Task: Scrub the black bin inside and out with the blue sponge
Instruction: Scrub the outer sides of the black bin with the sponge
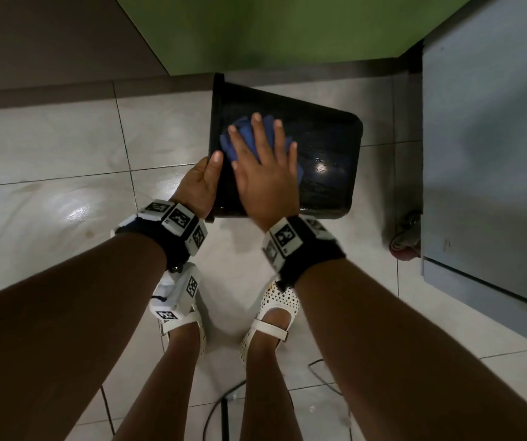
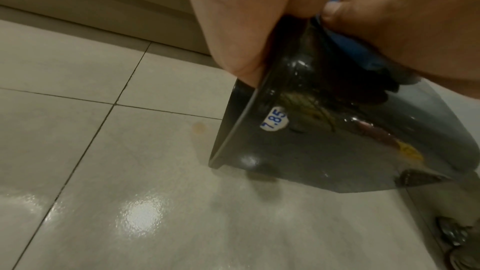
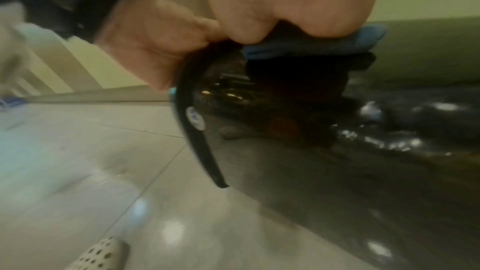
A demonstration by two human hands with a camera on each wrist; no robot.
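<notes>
Right hand (image 1: pixel 263 173) flat, fingers spread, pressing blue sponge (image 1: pixel 243 138) on black bin (image 1: pixel 326 154); left hand (image 1: pixel 200 186) grips rim.

floor (image 1: pixel 49 148): pale glossy tiles with dark grout lines, light glaring off them
wall (image 1: pixel 271 30): green, behind
cabinet (image 1: pixel 491 138): grey, at the right, standing on a castor wheel (image 1: pixel 405 233)
shoes (image 1: pixel 275 316): white, perforated, strapped
cable (image 1: pixel 221 405): dark, trailing over the tiles by the feet
price sticker (image 2: pixel 275 118): white, blue "7.85"
</notes>
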